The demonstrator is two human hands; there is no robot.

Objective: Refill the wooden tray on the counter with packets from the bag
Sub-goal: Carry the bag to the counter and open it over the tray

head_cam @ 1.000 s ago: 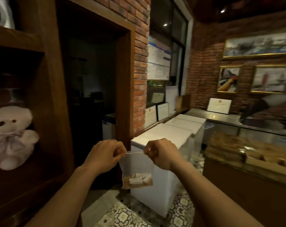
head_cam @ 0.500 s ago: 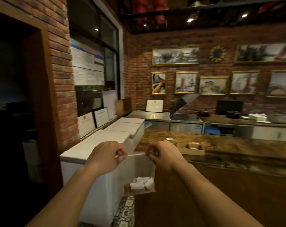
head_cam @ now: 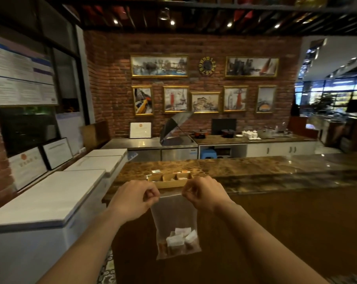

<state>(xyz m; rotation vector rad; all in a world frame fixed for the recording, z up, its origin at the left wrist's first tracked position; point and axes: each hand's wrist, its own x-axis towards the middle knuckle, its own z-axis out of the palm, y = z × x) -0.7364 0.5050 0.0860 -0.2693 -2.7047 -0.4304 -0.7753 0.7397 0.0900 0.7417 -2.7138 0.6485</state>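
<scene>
A dark marbled counter point(head_cam: 255, 171) carries a compartmented wooden tray point(head_cam: 169, 182) with small packets point(head_cam: 156, 171) just beside it

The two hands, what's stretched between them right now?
In the head view, the top edge of the clear bag spans from the left hand to the right hand; packets sit at its bottom.
</scene>
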